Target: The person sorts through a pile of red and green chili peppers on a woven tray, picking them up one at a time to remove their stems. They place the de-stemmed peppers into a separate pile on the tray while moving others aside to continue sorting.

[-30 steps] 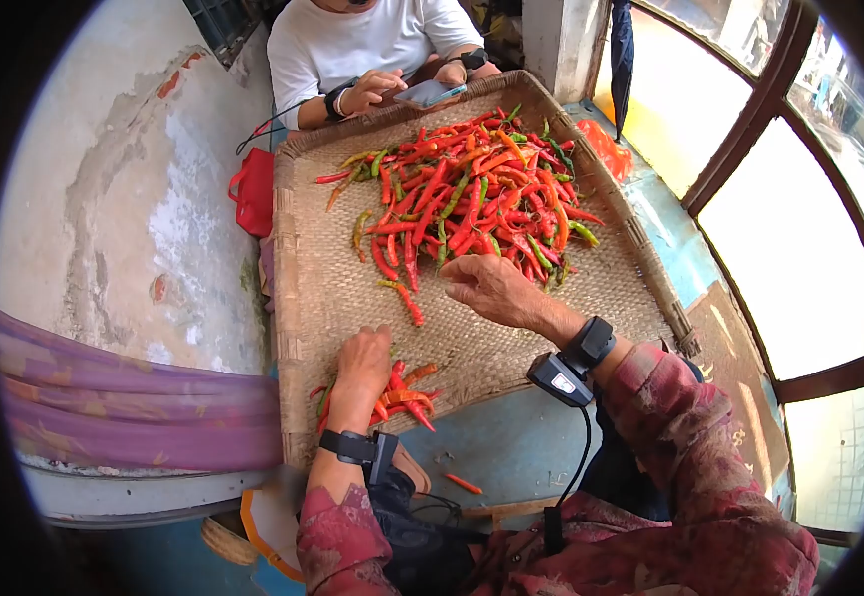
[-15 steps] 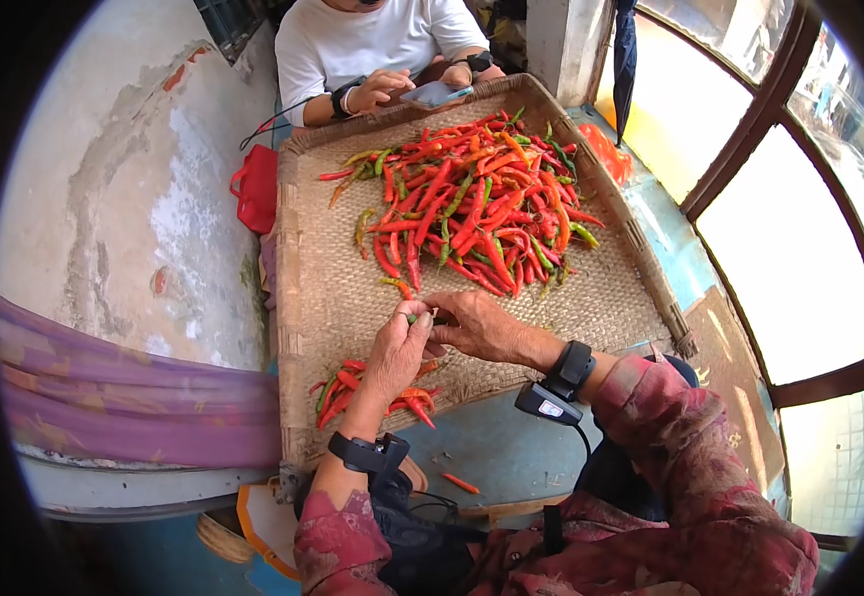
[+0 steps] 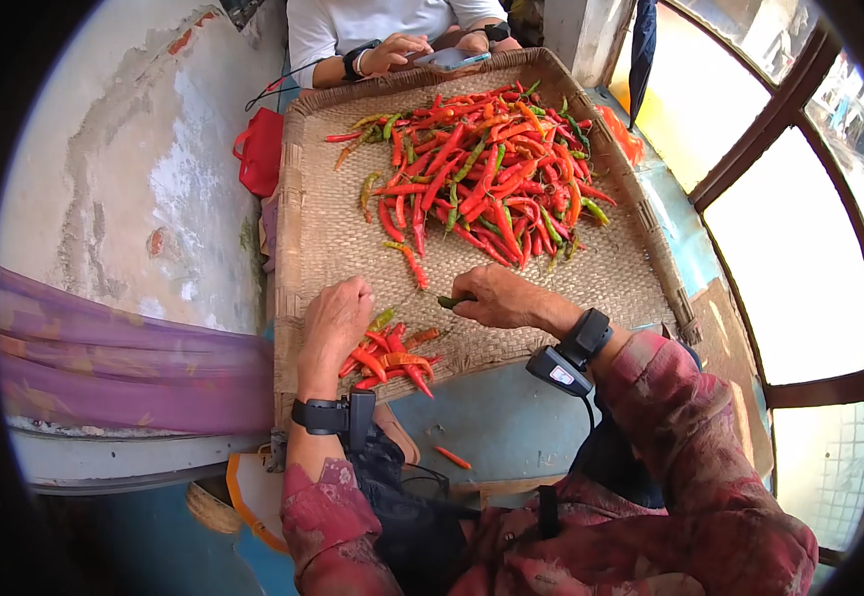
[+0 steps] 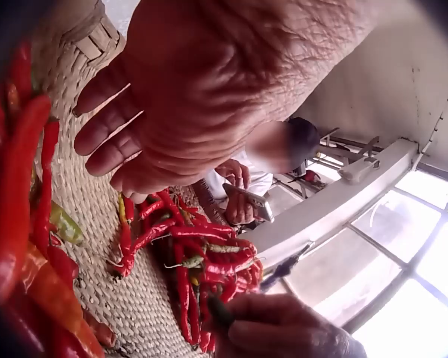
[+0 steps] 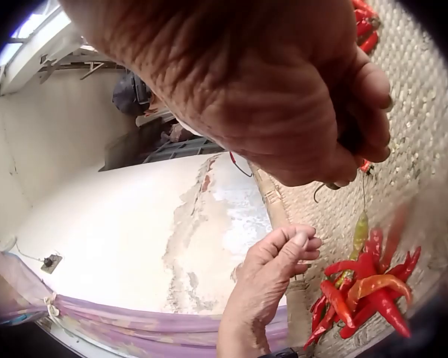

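In the head view, my right hand (image 3: 499, 297) pinches a dark green pepper (image 3: 450, 301) above the woven tray (image 3: 327, 248). My left hand (image 3: 335, 320) is over the tray's near left part with nothing in it; its fingers look relaxed in the left wrist view, where the palm (image 4: 201, 97) shows. Beside it lies a small pile of red, orange and green peppers (image 3: 392, 360). Farther back sits a large heap of mostly red peppers (image 3: 491, 179). One red-orange pepper (image 3: 414, 266) rests between heap and small pile.
Across the tray, a person in a white shirt (image 3: 372, 25) holds a phone (image 3: 452, 60). A red bag (image 3: 259, 152) hangs left of the tray. One pepper (image 3: 453, 458) lies below the near edge. Windows line the right side; a purple curtain (image 3: 134, 358) is at left.
My hands, together half a second ago, are apart: the left has moved left, the right rightward with the dark green pepper. A green pepper now shows at the small pile's back. The head view has shifted slightly.
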